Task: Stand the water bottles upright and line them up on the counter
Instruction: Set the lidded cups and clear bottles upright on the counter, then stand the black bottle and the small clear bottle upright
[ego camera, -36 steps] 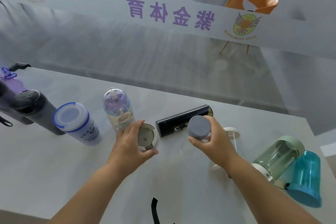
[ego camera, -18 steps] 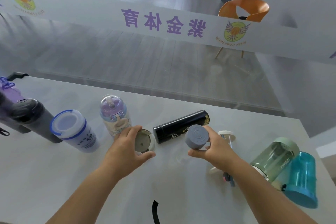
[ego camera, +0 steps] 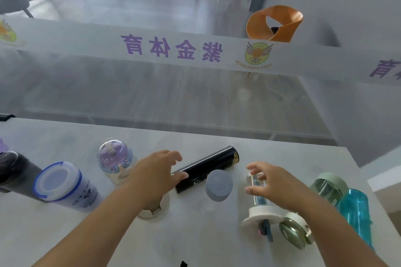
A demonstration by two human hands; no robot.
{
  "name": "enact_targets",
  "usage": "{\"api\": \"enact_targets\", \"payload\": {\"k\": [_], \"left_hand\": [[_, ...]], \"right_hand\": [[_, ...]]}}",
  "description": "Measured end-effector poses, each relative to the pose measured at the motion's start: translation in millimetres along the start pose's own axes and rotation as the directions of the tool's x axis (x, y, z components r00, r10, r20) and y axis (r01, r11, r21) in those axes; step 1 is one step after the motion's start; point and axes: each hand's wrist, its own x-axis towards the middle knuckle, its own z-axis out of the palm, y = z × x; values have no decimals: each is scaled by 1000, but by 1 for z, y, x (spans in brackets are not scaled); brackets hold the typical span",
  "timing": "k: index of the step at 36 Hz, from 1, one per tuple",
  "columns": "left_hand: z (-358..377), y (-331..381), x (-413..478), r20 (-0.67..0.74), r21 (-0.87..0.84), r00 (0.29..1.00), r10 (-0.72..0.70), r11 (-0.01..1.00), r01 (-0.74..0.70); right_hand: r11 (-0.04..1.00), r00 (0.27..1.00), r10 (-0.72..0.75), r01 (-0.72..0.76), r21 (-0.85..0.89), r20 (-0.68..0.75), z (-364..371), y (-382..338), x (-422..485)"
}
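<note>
My left hand (ego camera: 157, 174) hovers open over the near end of a black flask (ego camera: 208, 168) that lies on its side; its thumb is close to the flask. Under my left wrist stands a beige bottle (ego camera: 153, 211). A grey-lidded bottle (ego camera: 219, 184) stands upright between my hands. My right hand (ego camera: 272, 184) is open above a clear bottle with a white cap (ego camera: 259, 206) lying on the counter. A green bottle (ego camera: 325, 188) and a blue bottle (ego camera: 355, 212) lie at the right.
Upright at the left stand a purple-domed bottle (ego camera: 115, 160), a white cup with a blue rim (ego camera: 65, 186) and a dark bottle (ego camera: 15, 172). The white counter (ego camera: 206, 238) ends at a glass partition at the back. An orange chair (ego camera: 274, 24) stands beyond it.
Both hands let go of their bottles, the beige one and the grey-lidded one, which now stand on the counter. My left hand moved toward the black flask, my right toward the clear bottle.
</note>
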Motion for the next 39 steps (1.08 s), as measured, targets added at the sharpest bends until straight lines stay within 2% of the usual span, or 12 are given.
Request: {"api": "enact_targets", "payload": {"k": [6, 11, 15, 18, 24, 31, 34, 39], "left_hand": [[10, 5, 61, 283, 116, 959, 4, 993, -38], [37, 0, 102, 500, 271, 861, -89, 961, -59], [58, 4, 117, 609, 347, 783, -126, 930, -121], [77, 2, 119, 646, 346, 748, -154, 932, -107], [88, -2, 123, 642, 299, 753, -145, 951, -73], [76, -8, 131, 563, 317, 820, -107, 944, -94], [59, -6, 134, 471, 256, 880, -61, 964, -71], [26, 7, 132, 239, 9, 970, 38, 999, -42]], "right_hand": [[996, 997, 71, -72, -55, -26, -6, 5, 15], [986, 991, 130, -132, -98, -23, -9, 4, 35], [974, 981, 192, -192, -120, -11, -8, 4, 48], [967, 972, 233, -233, -104, -5, -6, 8, 53], [957, 962, 274, -271, -103, 20, 4, 20, 54], [950, 953, 303, -303, -81, -7, 13, 33, 50], [950, 953, 302, -304, -67, -38, 16, 36, 47], [951, 951, 296, -302, -72, -88, 24, 39, 41]]}}
